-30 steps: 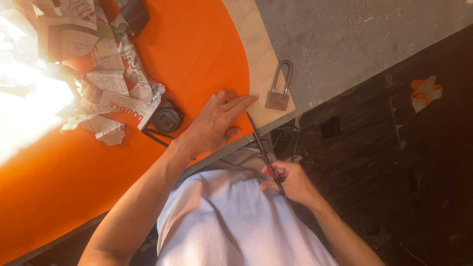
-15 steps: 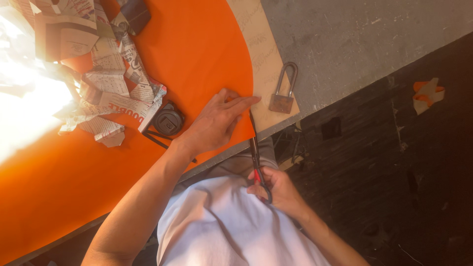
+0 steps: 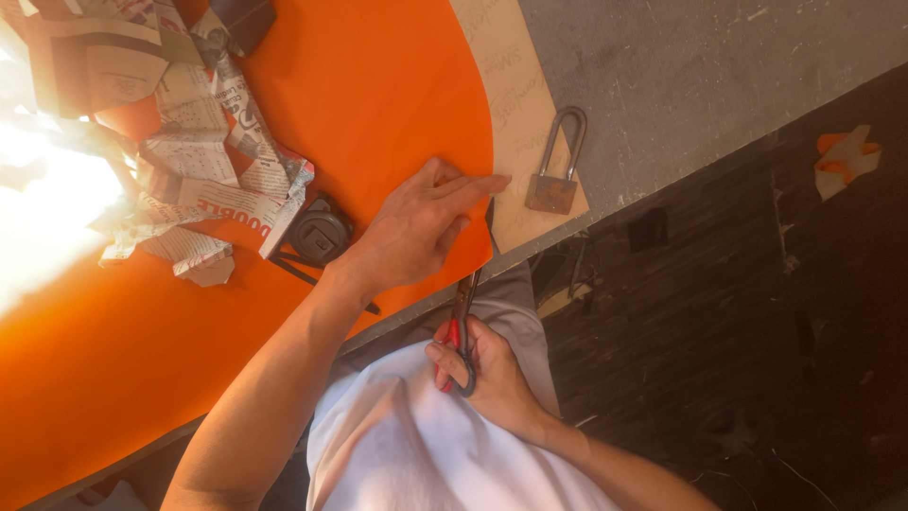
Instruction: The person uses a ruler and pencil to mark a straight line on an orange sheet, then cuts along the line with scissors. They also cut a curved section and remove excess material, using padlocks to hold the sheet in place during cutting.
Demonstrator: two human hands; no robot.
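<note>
Cutting has only begun: right hand (image 3: 487,374) clenches scissors (image 3: 465,317) at orange sheet's (image 3: 378,104) edge; left hand (image 3: 416,227) lies spread flat beside them.

Grey surface (image 3: 681,85), worn and scuffed. Lying on it: large orange sheet (image 3: 378,95); tan paper strip (image 3: 511,104) along its edge; rusty padlock (image 3: 556,166) on the strip; crumpled newspaper (image 3: 189,161); round black tape measure (image 3: 320,234).
</note>
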